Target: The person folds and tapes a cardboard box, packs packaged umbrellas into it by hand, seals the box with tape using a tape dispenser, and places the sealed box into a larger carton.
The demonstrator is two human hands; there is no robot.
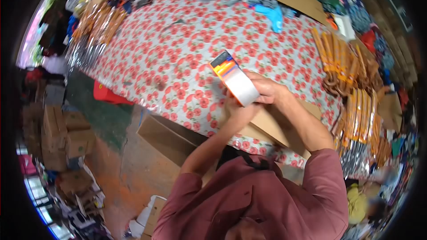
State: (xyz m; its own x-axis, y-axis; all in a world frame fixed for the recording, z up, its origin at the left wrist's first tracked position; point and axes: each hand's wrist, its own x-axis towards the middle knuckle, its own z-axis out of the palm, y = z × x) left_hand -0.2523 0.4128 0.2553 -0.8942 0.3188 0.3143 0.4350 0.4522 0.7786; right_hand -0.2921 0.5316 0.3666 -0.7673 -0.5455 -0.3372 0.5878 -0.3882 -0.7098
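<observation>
A tape dispenser (226, 67) with an orange and dark head and a wide pale tape roll (241, 88) is held up over the near part of the flowered table cover. My right hand (265, 88) is closed on the roll's right side. Beneath the roll, my left hand (238, 106) touches its lower left side; its fingers are mostly hidden by the roll and blurred. A cardboard box (262, 126) lies under my right forearm at the table's near edge.
Orange-handled items in clear wrap lie in bundles at the right (356, 111) and upper left (100, 24). An open cardboard box (167, 138) stands below the table (178, 53). Cardboard and a blue item (272, 17) lie along the far edge.
</observation>
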